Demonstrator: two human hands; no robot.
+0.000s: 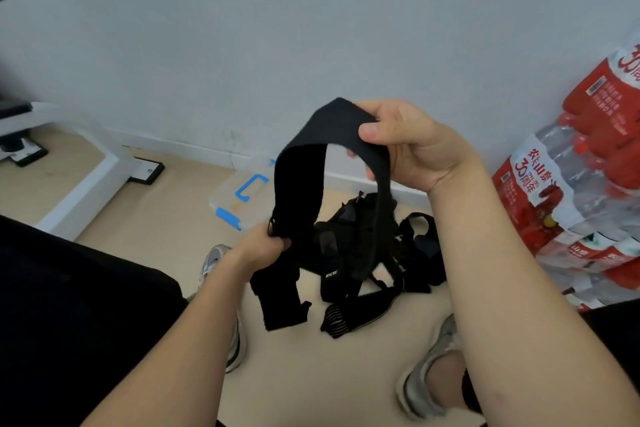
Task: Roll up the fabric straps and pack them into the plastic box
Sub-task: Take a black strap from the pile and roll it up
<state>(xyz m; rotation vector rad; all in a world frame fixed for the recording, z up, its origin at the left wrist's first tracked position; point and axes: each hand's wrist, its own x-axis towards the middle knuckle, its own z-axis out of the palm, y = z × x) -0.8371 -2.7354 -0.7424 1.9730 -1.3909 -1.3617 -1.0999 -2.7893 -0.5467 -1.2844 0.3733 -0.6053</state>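
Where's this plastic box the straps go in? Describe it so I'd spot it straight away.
Follow the grey wall down to where it meets the floor. Just left of the raised black strap sits the box, low and see-through. Its bright blue clips set it apart from the all-black pile of straps nearby.

We look down on a person's 2 bare hands holding a wide black strap (298,180) arched between them. The right hand (405,146) pinches its upper end; the left hand (265,246) grips the lower end. Beneath, a pile of black straps (349,253) lies on the beige floor (156,218). A clear plastic box (225,196) with blue latches sits by the wall, and packs of bottled water (561,184) stand at right.
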